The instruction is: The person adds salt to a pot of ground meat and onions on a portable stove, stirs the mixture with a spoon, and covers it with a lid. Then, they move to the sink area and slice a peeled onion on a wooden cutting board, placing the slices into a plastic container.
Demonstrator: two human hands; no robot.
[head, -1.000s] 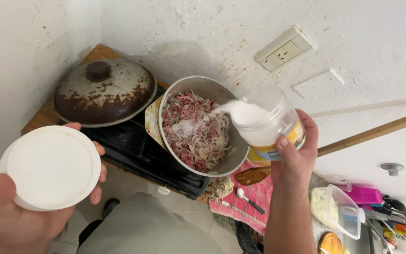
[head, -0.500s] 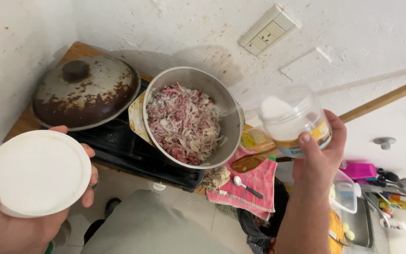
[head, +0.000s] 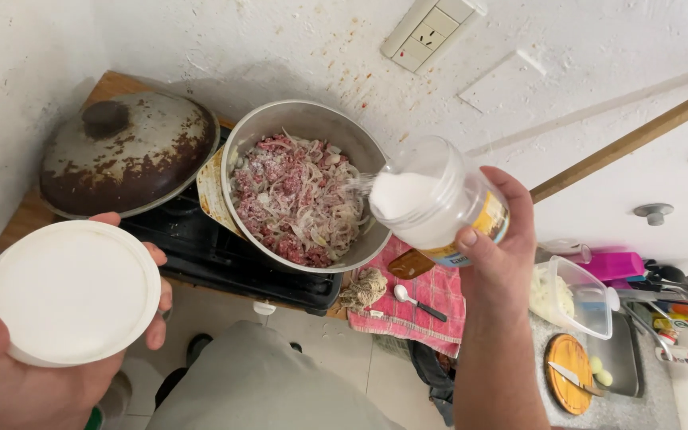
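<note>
My right hand [head: 502,259] grips a clear plastic jar [head: 431,199] of white powder, tilted with its mouth toward a metal pot [head: 248,135] on a black stove [head: 224,259]. White grains fall from the jar into the pot. Inside lies pink minced meat with sliced onion [head: 292,199]. My left hand [head: 21,378] holds a round white lid [head: 69,291] flat at the lower left, away from the pot.
A rusty covered pan [head: 125,151] sits left of the pot. A red checked cloth [head: 431,299] with a spoon lies right of the stove. Farther right are a clear tub [head: 575,295], a round board with a knife [head: 571,374] and utensils. A wall socket [head: 431,28] is above.
The jar was tipped over the pot, drew back to the right, and is now tilted at the pot's right rim again with powder falling. The white lid stayed in my left hand.
</note>
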